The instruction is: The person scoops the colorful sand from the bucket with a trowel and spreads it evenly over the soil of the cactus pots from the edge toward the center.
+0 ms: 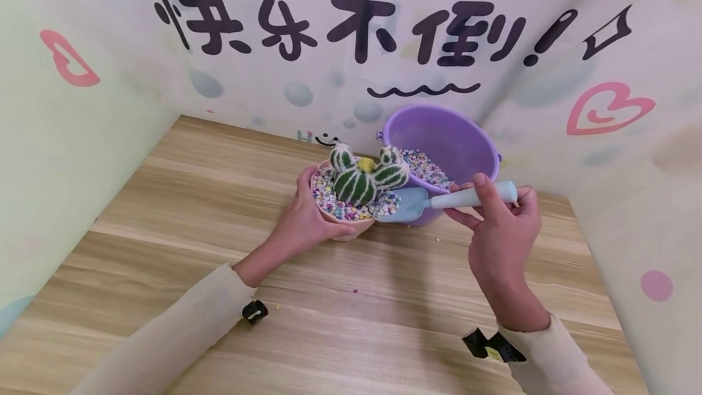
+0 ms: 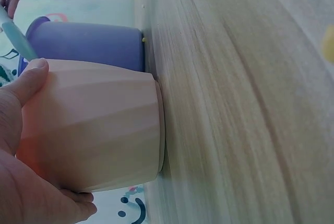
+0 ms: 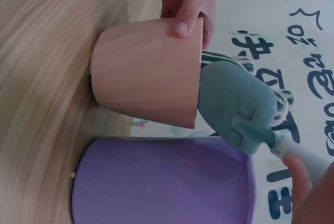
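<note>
My left hand (image 1: pixel 304 218) grips a peach flowerpot (image 2: pixel 99 125) near its rim, thumb at the front and fingers round the far side. In the pot stands a striped green cactus (image 1: pixel 353 188) with a yellow top, bedded in small multicoloured pebbles (image 1: pixel 329 200). My right hand (image 1: pixel 501 239) holds a small light-blue trowel (image 1: pixel 466 198) by its handle, thumb on top. The trowel's blade (image 3: pixel 235 104) is at the pot's right rim, with pebbles at its tip beside the cactus. In the right wrist view the blade's underside hides part of the cactus.
A purple bucket (image 1: pixel 460 133) with more pebbles (image 1: pixel 425 166) stands behind and right of the pot, close to the wall. A few stray pebbles lie on the wooden table (image 1: pixel 329 334). Printed cloth walls (image 1: pixel 307 90) border the table at the back and sides.
</note>
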The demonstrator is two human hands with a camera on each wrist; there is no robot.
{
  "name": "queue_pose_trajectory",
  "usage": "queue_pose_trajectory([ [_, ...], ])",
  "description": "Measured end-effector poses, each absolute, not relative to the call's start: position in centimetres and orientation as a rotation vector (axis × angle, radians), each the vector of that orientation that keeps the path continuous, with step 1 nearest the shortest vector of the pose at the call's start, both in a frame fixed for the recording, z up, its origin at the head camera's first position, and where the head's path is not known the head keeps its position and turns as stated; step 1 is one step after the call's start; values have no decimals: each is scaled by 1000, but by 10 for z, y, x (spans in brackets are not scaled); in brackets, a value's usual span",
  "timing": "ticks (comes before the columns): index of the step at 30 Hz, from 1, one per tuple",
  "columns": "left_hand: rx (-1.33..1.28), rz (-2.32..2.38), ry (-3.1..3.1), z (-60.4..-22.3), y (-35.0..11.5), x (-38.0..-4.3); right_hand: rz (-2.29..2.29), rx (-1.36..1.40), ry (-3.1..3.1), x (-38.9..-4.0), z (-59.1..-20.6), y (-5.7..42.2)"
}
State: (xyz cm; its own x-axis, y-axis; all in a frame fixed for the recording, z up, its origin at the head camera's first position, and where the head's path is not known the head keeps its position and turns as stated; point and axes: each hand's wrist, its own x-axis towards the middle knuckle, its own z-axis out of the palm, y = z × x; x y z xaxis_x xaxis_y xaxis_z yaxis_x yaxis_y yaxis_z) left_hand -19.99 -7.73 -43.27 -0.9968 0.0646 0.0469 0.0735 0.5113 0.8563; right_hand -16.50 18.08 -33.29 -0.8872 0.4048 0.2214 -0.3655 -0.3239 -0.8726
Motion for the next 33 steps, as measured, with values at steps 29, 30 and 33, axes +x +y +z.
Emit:
queue_pose_trajectory([
  [29,-148,-1564,-2706,-435,-78,-201,2238,-142,-1542,-170,-332,169],
  [30,-150,-1564,-2704,-435,-78,-201,2246,-142,-1539,-171,-332,169],
  [33,-147,-1553,-2703,-435,-77,-201,2270,-141,-1526,-173,-333,168],
])
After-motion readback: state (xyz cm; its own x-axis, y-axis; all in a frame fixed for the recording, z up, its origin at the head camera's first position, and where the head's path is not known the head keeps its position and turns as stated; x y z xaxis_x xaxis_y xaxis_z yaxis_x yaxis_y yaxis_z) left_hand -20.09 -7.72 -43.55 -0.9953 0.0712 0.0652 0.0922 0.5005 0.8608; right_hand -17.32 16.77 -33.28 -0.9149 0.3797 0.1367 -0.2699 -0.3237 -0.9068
